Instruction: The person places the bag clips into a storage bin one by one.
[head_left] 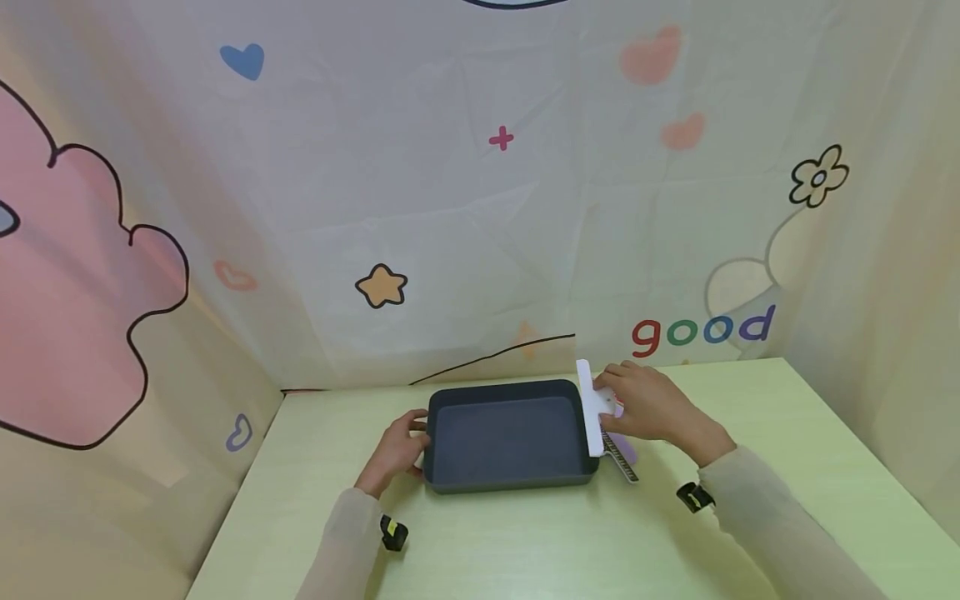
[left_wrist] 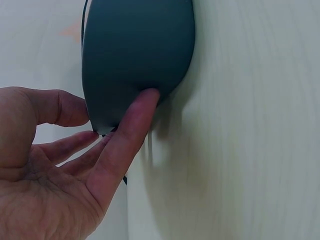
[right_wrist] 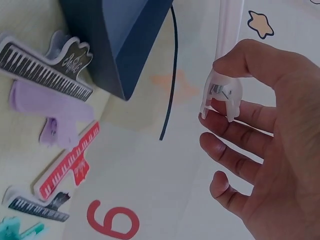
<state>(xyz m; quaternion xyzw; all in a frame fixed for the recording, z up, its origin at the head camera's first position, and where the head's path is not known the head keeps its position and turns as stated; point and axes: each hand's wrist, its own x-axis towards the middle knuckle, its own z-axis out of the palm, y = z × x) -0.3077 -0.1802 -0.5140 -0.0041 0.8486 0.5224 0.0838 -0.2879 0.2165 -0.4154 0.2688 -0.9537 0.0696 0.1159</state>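
Note:
In the head view my left hand (head_left: 397, 450) is at the left end of a dark rectangular baking tray (head_left: 510, 437). Seen from the left wrist, fairly straight fingers touch the outer wall of the tray (left_wrist: 137, 45), with another digit beside its rim; none is seen inside. My right hand (head_left: 645, 400) holds a white long-jawed clip (head_left: 590, 408) above the tray's right rim. From the right wrist, thumb and forefinger pinch the handles of that clip (right_wrist: 225, 92), its spring showing between them. The other fingers are loosely bent. The clip is apart from the tray.
Right of the tray lie a piano-key-patterned clip (right_wrist: 45, 65), a purple clip (right_wrist: 52, 107), a red clip (right_wrist: 70, 160), a second piano-key clip (right_wrist: 37, 205) and a teal piece (right_wrist: 20, 229). A printed curtain (head_left: 450, 208) hangs directly behind the pale table (head_left: 480, 550).

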